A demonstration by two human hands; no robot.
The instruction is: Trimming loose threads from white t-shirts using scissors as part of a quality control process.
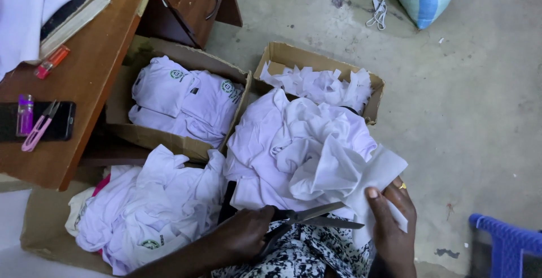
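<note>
The white cloth (372,176) lay at the near right, draped over the person's lap, one flat edge pinched between the thumb and fingers of the right hand (392,221). It looked light, thin and limp, so it would likely sag and slide unless held taut close to the cut line; the edge beside the blades seemed the sensible place to grip. The left hand (245,235) was closed around the handles of the scissors (316,217), whose blades stood parted and pointed right toward the cloth. Behind it sat a loose heap of white garments (293,142), and farther off a cardboard box (361,80) with white scraps. To the left, another box (186,100) held folded white shirts, with more shirts (147,210) piled nearer. A wooden bench (90,69) at far left carried a phone (62,121) and small pink snips (38,128). The scissor handles were hidden inside the left hand, and the cloth's lower edge was lost behind the right hand.
</note>
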